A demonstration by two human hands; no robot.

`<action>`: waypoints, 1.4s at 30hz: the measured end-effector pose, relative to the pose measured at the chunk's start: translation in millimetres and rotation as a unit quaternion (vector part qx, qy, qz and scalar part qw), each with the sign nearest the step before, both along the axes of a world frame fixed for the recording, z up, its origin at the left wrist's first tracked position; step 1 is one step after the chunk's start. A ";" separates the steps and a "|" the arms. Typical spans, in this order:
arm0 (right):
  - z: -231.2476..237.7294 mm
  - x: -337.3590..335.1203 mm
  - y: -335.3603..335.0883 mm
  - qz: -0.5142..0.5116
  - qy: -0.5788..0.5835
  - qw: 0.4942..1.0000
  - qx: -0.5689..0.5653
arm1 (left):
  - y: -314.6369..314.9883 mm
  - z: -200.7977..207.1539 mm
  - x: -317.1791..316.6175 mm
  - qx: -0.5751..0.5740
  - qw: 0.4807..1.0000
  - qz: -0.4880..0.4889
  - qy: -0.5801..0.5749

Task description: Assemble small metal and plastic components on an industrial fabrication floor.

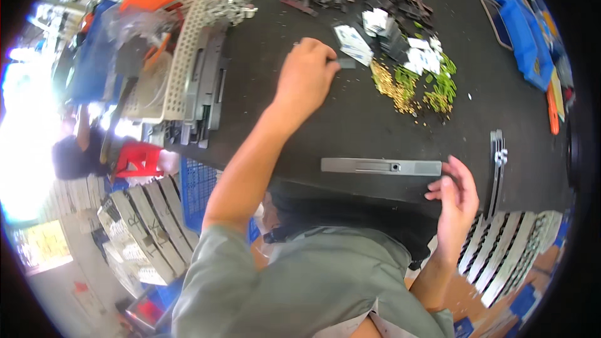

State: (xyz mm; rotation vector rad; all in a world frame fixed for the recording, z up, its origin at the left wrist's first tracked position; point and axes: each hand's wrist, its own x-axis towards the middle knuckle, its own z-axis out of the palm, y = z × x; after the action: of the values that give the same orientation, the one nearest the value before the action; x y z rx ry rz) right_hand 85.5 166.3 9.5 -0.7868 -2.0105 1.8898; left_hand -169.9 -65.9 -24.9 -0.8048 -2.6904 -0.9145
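Dark work surface (300, 119) in a crowded workshop, seen from above, with two bare hands working over a long grey metal bar.

Left hand (307, 75) reaches far forward, fingers pinched on a small dark part (346, 62) beside heaps of brass screws (394, 91), green plastic bits (441, 84) and white packets (354, 44). Right hand (457, 191), fingers loosely spread, touches the right end of the grey bar (382, 166), which lies flat near the surface's front edge. Steadying that end while the part comes back would likely keep the bar from sliding. More metal strips (498, 163) lie just right; stacked rails (513, 247) and a perforated tray (181, 56) crowd the edges, and the loose screws could scatter.
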 end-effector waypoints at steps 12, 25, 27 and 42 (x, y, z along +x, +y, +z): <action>26.1 -9.9 -31.4 0.158 0.033 0.985 0.065 | 27.8 67.7 153.7 0.204 0.882 -0.172 -0.389; 18.1 12.6 -31.6 0.254 0.072 0.964 0.043 | 24.3 37.0 185.4 0.091 0.953 -0.286 -0.042; 16.6 18.8 -39.3 0.249 0.080 0.964 0.040 | 17.2 37.6 191.0 0.091 0.947 -0.306 -0.031; 15.4 22.8 -40.3 0.417 -0.229 0.850 0.225 | 6.8 57.8 154.9 0.406 0.869 0.008 -0.283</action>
State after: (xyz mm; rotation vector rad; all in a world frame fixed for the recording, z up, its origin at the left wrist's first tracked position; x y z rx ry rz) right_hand 108.3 126.0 24.9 -0.2294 -3.3336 1.4862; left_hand -15.0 -59.1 32.9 -0.3374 -2.2641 -2.3310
